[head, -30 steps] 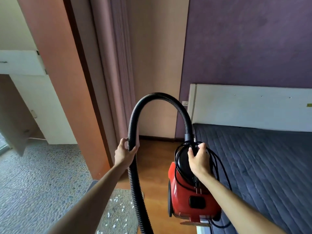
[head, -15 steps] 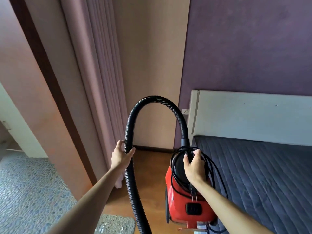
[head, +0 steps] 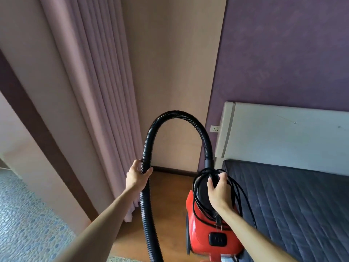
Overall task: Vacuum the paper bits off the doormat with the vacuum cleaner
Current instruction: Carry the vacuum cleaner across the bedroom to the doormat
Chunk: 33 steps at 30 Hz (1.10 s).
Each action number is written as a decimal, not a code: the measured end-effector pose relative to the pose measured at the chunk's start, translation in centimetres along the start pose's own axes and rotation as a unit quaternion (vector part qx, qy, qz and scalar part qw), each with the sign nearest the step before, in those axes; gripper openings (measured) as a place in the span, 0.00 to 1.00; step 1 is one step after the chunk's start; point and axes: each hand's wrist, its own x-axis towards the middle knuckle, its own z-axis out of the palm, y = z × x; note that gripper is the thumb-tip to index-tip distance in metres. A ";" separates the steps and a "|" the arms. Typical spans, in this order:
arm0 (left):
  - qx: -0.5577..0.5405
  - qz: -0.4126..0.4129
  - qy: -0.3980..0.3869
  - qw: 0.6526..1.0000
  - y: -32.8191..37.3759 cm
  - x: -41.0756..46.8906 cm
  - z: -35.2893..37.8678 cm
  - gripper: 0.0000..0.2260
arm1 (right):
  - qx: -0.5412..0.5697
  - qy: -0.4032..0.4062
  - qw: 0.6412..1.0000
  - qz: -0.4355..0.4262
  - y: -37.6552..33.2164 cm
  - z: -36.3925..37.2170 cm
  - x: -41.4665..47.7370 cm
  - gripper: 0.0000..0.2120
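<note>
A red canister vacuum cleaner (head: pixel 203 234) hangs low in front of me, beside the bed. My right hand (head: pixel 219 191) grips its black top handle, where a black power cord (head: pixel 240 197) lies coiled in loops. A black ribbed hose (head: pixel 176 115) arches up from the canister and runs down on the left. My left hand (head: pixel 137 176) grips that hose on its left run. Only a corner of the doormat (head: pixel 120 259) shows at the bottom edge; no paper bits are visible.
A bed with a dark quilted mattress (head: pixel 294 205) and a white headboard (head: pixel 283 137) fills the right. A wall socket (head: pixel 215 128) sits beside the headboard. Pink curtains (head: pixel 98 91) hang at left. Wooden floor (head: pixel 170 193) lies ahead, pebble-pattern floor (head: pixel 24 220) at lower left.
The view has swung right and up: the doormat with its paper bits has slid almost out of the bottom, and the white cabinet at left is gone. Both hands keep their grips.
</note>
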 end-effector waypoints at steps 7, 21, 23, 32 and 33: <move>-0.010 -0.012 -0.017 1.000 -1.4 10.6 4.1 0.20 | -0.007 0.001 1.000 0.004 0.4 6.8 8.1 0.10; -0.023 -0.056 -0.043 0.997 -5.2 23.9 10.2 0.18 | -0.012 -0.024 1.000 0.015 1.9 18.1 19.9 0.10; -0.010 -0.067 -0.038 0.997 -6.1 24.5 11.1 0.17 | -0.007 -0.044 0.999 0.017 3.2 19.5 20.8 0.10; 0.004 -0.166 -0.016 0.986 -12.0 23.9 16.0 0.15 | -0.027 -0.119 0.992 0.023 10.2 24.2 22.5 0.11; 0.001 -0.177 -0.014 0.984 -12.4 23.8 16.5 0.16 | -0.030 -0.130 0.991 0.022 11.0 24.7 22.5 0.11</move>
